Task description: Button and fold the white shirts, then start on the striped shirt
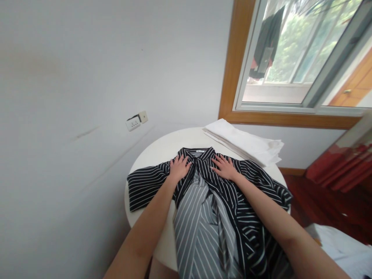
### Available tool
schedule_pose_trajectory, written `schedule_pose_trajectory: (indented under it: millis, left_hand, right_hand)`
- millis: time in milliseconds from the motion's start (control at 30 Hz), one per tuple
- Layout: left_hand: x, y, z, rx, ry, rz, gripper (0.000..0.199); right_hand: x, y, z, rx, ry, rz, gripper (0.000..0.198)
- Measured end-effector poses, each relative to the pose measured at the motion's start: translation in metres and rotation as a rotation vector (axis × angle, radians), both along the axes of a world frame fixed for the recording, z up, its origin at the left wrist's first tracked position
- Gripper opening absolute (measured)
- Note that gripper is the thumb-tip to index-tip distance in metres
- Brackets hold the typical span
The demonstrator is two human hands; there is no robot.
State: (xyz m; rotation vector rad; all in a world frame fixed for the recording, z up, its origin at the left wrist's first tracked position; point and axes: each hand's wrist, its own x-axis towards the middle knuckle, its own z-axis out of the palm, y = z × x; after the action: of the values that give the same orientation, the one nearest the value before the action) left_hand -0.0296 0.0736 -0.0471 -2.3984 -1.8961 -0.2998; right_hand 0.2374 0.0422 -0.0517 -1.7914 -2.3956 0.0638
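A black shirt with white stripes (226, 185) lies spread on a round white table (157, 149), its collar toward the wall. The front hangs apart below the neck and shows the grey striped inner side. My left hand (179, 168) rests flat, fingers spread, on the shoulder just left of the collar. On the opposite shoulder, my right hand (225, 167) also lies flat with its fingers apart. Both sleeves extend sideways, the left one flatter and the right one more bunched. The lower part of the shirt runs toward me and out of the frame.
Folded white cloth (244, 140) lies at the table's back right. Behind stand a wall with a socket (133, 123) and a wood-framed window (226, 77). A red curtain (337, 166) hangs at right; a white object (343, 248) is at lower right.
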Motion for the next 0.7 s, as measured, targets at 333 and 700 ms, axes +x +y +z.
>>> schedule_pose_trajectory:
  millis: [333, 700]
  left_hand:
    - [0.011, -0.009, 0.015, 0.182, -0.051, -0.076, 0.039]
    - [0.009, -0.012, 0.015, 0.121, -0.138, -0.329, 0.033]
  right_hand:
    - [0.007, 0.005, 0.005, 0.02, 0.101, -0.07, 0.059]
    - [-0.03, -0.011, 0.034, 0.119, 0.222, 0.345, 0.035]
